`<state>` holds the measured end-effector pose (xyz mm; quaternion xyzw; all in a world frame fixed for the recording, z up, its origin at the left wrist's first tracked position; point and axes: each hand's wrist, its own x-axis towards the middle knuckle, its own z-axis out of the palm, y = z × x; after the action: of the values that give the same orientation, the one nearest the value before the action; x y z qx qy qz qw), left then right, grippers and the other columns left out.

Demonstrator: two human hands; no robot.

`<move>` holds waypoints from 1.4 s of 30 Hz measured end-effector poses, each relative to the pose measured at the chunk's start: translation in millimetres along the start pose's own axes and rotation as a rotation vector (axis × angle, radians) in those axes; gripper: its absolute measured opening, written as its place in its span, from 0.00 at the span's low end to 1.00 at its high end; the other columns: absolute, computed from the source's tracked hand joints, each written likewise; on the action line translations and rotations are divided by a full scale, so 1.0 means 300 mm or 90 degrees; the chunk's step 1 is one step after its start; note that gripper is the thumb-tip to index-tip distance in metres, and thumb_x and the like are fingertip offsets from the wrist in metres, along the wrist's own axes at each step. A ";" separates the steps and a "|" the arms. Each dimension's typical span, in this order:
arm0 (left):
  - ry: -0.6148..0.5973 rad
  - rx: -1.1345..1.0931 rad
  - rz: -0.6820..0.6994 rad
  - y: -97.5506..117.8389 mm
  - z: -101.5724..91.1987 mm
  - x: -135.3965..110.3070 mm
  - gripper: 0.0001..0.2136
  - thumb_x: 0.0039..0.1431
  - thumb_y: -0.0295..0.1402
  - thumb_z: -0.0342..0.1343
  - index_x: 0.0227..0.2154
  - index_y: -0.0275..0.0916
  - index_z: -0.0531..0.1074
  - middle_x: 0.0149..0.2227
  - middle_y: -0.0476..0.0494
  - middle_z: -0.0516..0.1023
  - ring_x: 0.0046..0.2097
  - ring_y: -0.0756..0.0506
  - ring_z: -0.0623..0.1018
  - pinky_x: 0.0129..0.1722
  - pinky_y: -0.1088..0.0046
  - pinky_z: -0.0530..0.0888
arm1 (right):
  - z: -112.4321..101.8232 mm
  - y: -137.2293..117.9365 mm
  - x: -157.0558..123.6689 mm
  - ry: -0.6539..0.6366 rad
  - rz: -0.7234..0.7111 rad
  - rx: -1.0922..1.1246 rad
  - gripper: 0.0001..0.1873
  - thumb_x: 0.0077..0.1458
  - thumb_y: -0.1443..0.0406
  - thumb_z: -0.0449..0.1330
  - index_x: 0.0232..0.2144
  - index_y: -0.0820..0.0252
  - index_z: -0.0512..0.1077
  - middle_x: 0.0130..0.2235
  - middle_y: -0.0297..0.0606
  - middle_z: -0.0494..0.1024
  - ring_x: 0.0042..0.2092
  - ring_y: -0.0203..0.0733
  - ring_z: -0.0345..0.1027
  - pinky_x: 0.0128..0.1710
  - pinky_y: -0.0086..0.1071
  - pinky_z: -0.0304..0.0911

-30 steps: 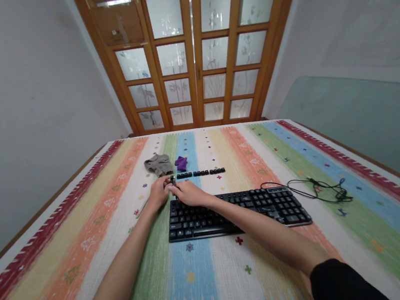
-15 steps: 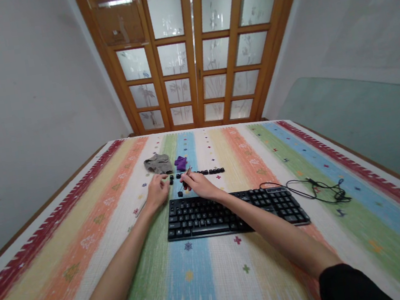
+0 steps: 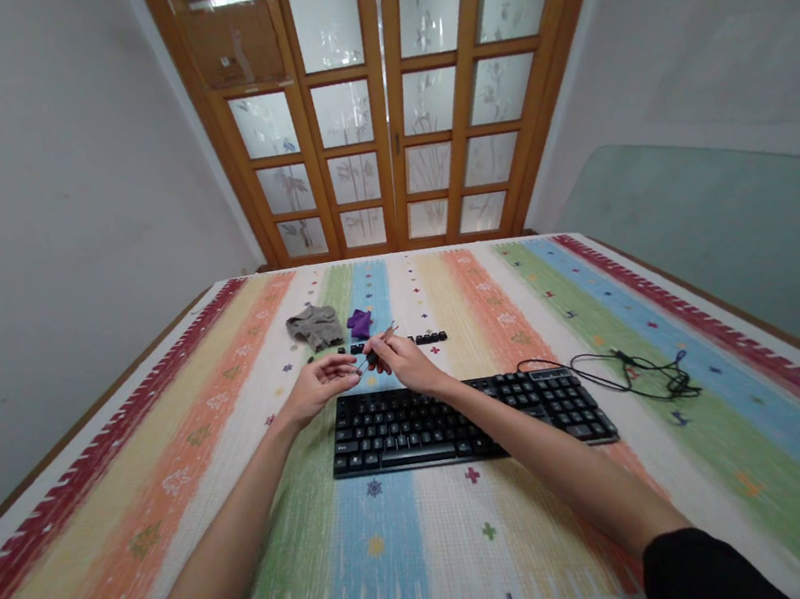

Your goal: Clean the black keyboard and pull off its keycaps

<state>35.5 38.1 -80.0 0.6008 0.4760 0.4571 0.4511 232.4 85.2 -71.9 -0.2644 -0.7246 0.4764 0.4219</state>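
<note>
My right hand [image 3: 398,358] is closed around a thin wire-like tool [image 3: 391,330], whose slim ends stick out above and below the fingers. A small dark piece shows by those fingertips, too small to make out. My left hand [image 3: 321,387] is beside the tool's lower end, thumb and fingers stretched towards it and apart; whether they touch it I cannot tell. Just beyond the hands runs a row of black keycaps [image 3: 431,338], partly hidden by them. Under my right forearm lies a black keyboard [image 3: 398,431].
A crumpled grey cloth [image 3: 314,326] and a small purple cloth [image 3: 359,323] lie behind the keycaps. The keyboard's coiled cable [image 3: 656,382] rests at the right. A striped tablecloth [image 3: 189,454] covers the table, and wooden glazed doors [image 3: 380,100] stand beyond.
My left hand has turned and moved nearer the tool. My right hand has lifted slightly to the right with it. The loose keycap in front of the keyboard no longer shows there.
</note>
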 end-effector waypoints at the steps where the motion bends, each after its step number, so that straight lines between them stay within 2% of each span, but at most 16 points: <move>1: 0.006 0.021 0.005 0.003 -0.004 -0.001 0.24 0.40 0.44 0.70 0.39 0.35 0.76 0.37 0.40 0.82 0.39 0.43 0.80 0.43 0.65 0.76 | -0.001 0.002 -0.001 0.007 0.002 -0.004 0.34 0.58 0.39 0.46 0.33 0.63 0.71 0.26 0.36 0.71 0.28 0.36 0.65 0.31 0.31 0.61; 5: -0.004 0.144 0.032 0.021 -0.021 -0.008 0.18 0.44 0.43 0.68 0.34 0.35 0.78 0.34 0.41 0.82 0.36 0.44 0.80 0.40 0.67 0.77 | -0.008 0.004 -0.012 0.019 0.005 -0.047 0.33 0.60 0.40 0.46 0.32 0.63 0.71 0.27 0.37 0.73 0.28 0.37 0.66 0.32 0.31 0.62; 12: -0.028 0.307 0.154 0.048 -0.062 0.010 0.17 0.50 0.43 0.63 0.37 0.35 0.77 0.33 0.43 0.81 0.32 0.48 0.77 0.36 0.71 0.76 | 0.000 -0.020 -0.043 -0.032 -0.014 -0.142 0.29 0.64 0.46 0.44 0.29 0.63 0.70 0.27 0.37 0.74 0.29 0.36 0.67 0.34 0.30 0.60; 19: 0.014 0.487 0.238 -0.009 -0.095 0.078 0.13 0.53 0.40 0.59 0.38 0.38 0.77 0.32 0.45 0.80 0.32 0.48 0.75 0.34 0.72 0.72 | 0.037 -0.027 -0.085 -0.098 -0.039 -0.250 0.22 0.66 0.53 0.49 0.28 0.62 0.70 0.29 0.37 0.74 0.33 0.38 0.67 0.37 0.31 0.58; 23: 0.041 0.526 0.238 -0.054 -0.104 0.115 0.12 0.53 0.37 0.58 0.38 0.39 0.77 0.32 0.45 0.79 0.33 0.46 0.73 0.36 0.70 0.71 | 0.062 -0.009 -0.108 -0.064 -0.002 -0.221 0.15 0.65 0.59 0.52 0.30 0.61 0.70 0.28 0.36 0.74 0.32 0.38 0.68 0.36 0.30 0.58; 26: 0.047 0.543 0.246 -0.074 -0.109 0.137 0.11 0.54 0.36 0.57 0.39 0.39 0.76 0.33 0.44 0.78 0.35 0.45 0.73 0.40 0.67 0.70 | 0.077 -0.007 -0.116 -0.052 0.039 -0.210 0.14 0.66 0.61 0.52 0.31 0.61 0.70 0.27 0.36 0.75 0.31 0.39 0.69 0.36 0.30 0.59; 34: -0.039 0.593 0.256 -0.108 -0.104 0.186 0.07 0.54 0.31 0.55 0.35 0.39 0.76 0.35 0.43 0.76 0.41 0.42 0.70 0.47 0.63 0.67 | 0.126 -0.032 -0.094 -0.167 -0.107 -0.431 0.17 0.66 0.56 0.51 0.32 0.62 0.71 0.32 0.42 0.76 0.36 0.43 0.69 0.39 0.33 0.60; 38: -0.057 0.610 0.260 -0.113 -0.091 0.201 0.07 0.53 0.28 0.55 0.34 0.38 0.76 0.37 0.42 0.72 0.43 0.41 0.69 0.47 0.62 0.67 | 0.125 -0.024 -0.044 -0.152 -0.065 -0.457 0.20 0.66 0.54 0.50 0.34 0.64 0.72 0.32 0.45 0.76 0.34 0.44 0.69 0.37 0.34 0.60; 42: -0.062 0.626 0.263 -0.115 -0.086 0.211 0.08 0.53 0.28 0.54 0.34 0.38 0.77 0.39 0.41 0.70 0.43 0.41 0.68 0.47 0.62 0.68 | 0.108 -0.008 0.003 -0.138 -0.010 -0.389 0.21 0.65 0.53 0.50 0.30 0.62 0.72 0.28 0.40 0.75 0.31 0.42 0.67 0.36 0.33 0.59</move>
<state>13.0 108.0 -101.5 0.8430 0.4845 0.2307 0.0387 204.0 69.9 -75.4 -0.3214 -0.8768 0.2587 0.2471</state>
